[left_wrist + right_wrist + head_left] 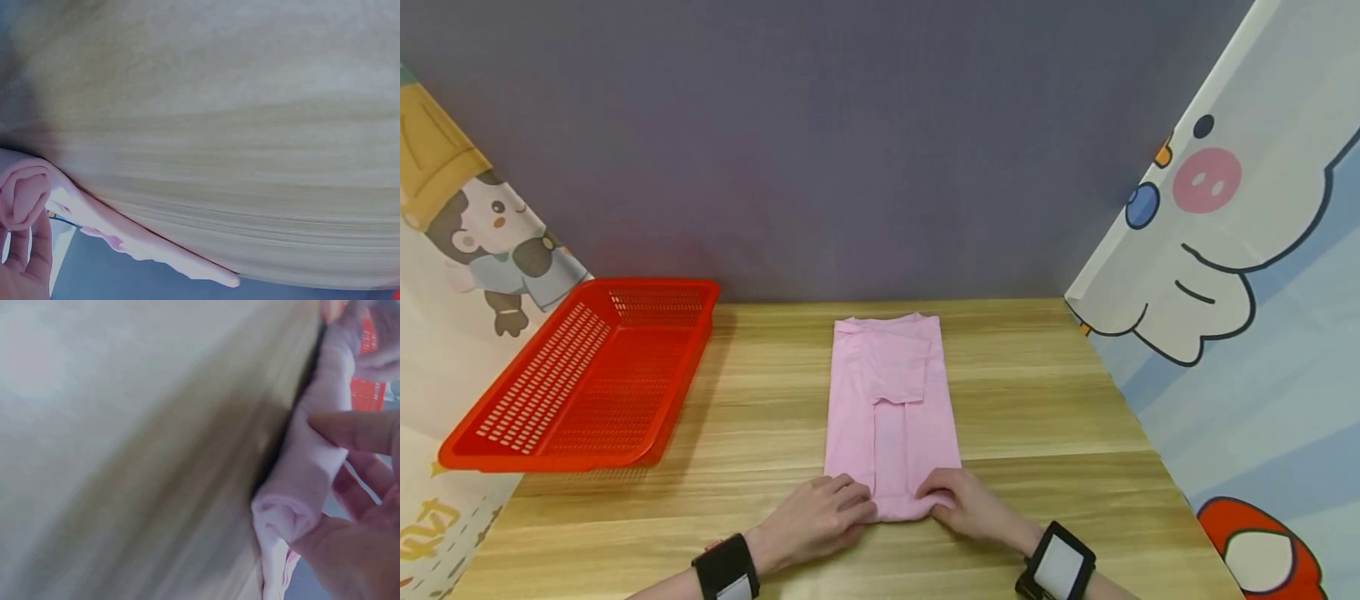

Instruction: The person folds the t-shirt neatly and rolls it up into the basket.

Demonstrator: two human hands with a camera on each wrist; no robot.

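A pink shirt (891, 442) lies lengthwise, its sides folded in and a sleeve folded down over the upper part. Its near end is turned over into a thick roll (898, 507), whose spiral end (284, 515) shows in the right wrist view. My left hand (827, 517) grips the left end of this roll, fingers bent over it. At the right end my right hand (973, 504) pinches the roll between thumb and fingers. In the left wrist view, fingers (39, 250) stand against the rolled fabric (25, 190).
To the left, a red plastic basket (662, 417) with perforated sides stands on the wood-grain table (1037, 400). A grey panel (880, 150) rises at the table's far edge. Cartoon-printed sheets (1285, 275) flank both sides.
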